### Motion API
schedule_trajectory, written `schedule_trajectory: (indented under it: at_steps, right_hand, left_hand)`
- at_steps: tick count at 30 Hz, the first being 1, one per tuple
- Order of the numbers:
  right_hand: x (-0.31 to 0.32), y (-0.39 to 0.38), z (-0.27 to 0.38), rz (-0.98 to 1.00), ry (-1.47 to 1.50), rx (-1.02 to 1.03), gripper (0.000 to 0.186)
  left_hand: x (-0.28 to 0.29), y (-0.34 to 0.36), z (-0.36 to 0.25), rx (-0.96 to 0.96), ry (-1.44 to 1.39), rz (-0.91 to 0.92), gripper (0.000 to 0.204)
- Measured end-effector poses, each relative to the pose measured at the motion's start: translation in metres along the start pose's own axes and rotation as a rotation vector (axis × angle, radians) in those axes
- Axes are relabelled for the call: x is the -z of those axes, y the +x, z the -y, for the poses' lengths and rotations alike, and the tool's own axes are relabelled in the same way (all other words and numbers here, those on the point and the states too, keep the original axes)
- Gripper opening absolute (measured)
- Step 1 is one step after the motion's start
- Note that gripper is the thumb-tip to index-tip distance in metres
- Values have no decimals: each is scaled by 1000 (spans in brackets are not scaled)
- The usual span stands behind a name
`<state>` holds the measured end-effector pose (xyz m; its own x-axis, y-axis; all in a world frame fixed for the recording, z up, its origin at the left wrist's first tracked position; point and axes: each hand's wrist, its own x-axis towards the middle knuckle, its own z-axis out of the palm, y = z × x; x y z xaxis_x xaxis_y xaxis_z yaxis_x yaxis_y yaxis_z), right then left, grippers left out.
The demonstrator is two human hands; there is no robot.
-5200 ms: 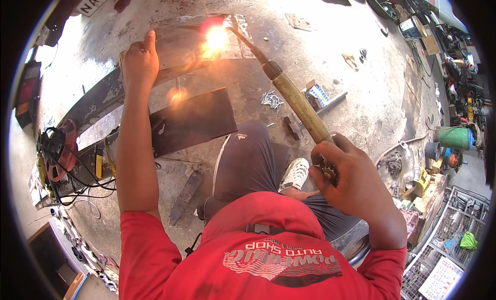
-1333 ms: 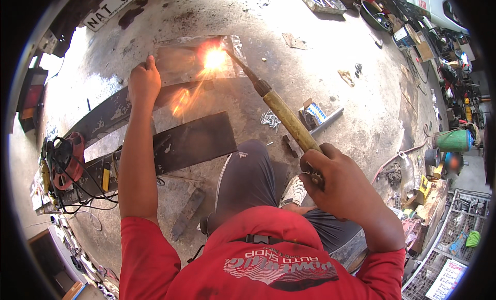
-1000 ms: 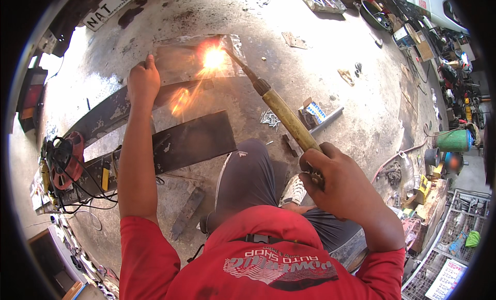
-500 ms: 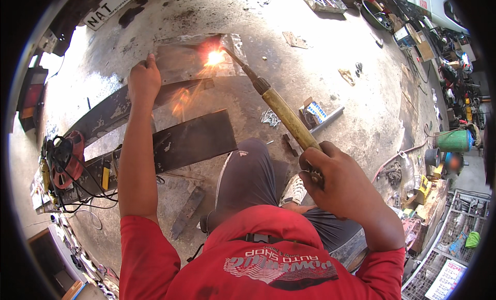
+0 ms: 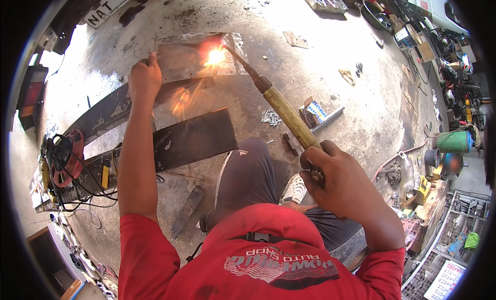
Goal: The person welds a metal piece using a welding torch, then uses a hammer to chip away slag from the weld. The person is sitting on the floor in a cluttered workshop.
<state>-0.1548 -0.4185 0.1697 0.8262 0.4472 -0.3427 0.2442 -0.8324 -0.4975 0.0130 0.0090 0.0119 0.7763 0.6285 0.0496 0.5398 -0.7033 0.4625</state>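
My right hand (image 5: 336, 178) is wrapped round the rear end of a gas torch (image 5: 289, 114) with a long brass-coloured handle and a thin bent tip. At that tip burns a bright glare, and orange sparks spray down from it toward me. The glare sits on a thin metal sheet (image 5: 178, 62) lying flat near the floor; whatever is under the flame is washed out. My left hand (image 5: 145, 79) is closed at the sheet's left edge, thumb pointing away from me, its gripping fingers partly hidden. Two long dark metal strips (image 5: 199, 137) lie below the sheet, under my left forearm.
A red and black power tool (image 5: 70, 158) with coiled cords rests on the strips at left. Right of the torch lie scattered nails (image 5: 270, 117), a small blue-and-white box (image 5: 314, 111) and a hammer (image 5: 318, 128). A green cylinder (image 5: 452, 141) and wire rack (image 5: 454, 238) stand far right.
Both hands and the torch stay almost in place. The sparks from the glare flicker and spread a little differently.
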Motion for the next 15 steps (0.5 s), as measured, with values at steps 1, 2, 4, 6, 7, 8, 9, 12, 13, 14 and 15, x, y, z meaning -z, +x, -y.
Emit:
schedule_trajectory:
  at_steps: [1,2,4,6,7,8,9,12,13,14,15]
  right_hand:
    - [1,0,1,2,-2,0,19]
    - [1,0,1,3,-4,1,19]
    - [1,0,1,0,-11,-2,19]
    - [2,0,2,0,-18,-5,19]
    - [2,0,2,2,-22,-6,19]
    - [3,0,3,4,-25,-8,19]
    - [3,0,3,4,-28,-9,19]
    - [2,1,3,1,-29,-11,19]
    - [2,1,2,-2,-25,-12,20]
    - [1,1,2,-5,-21,-14,20]
    - [1,1,2,-4,-24,-12,20]
  left_hand:
    - [1,0,0,5,-2,4,57]
    - [1,0,0,7,0,-3,57]
    - [0,-2,-3,10,4,-16,57]
    - [-1,2,1,-30,6,4,58]
    - [-1,4,4,-50,7,12,59]
    - [-2,5,6,-45,9,4,59]
    - [-2,3,4,-40,10,-1,60]
    - [-1,-1,0,-17,-11,-1,60]
    - [0,-2,-1,-9,-22,1,60]
    - [-1,-1,-1,-17,-5,-2,60]
    - [-1,1,0,-24,13,-6,61]
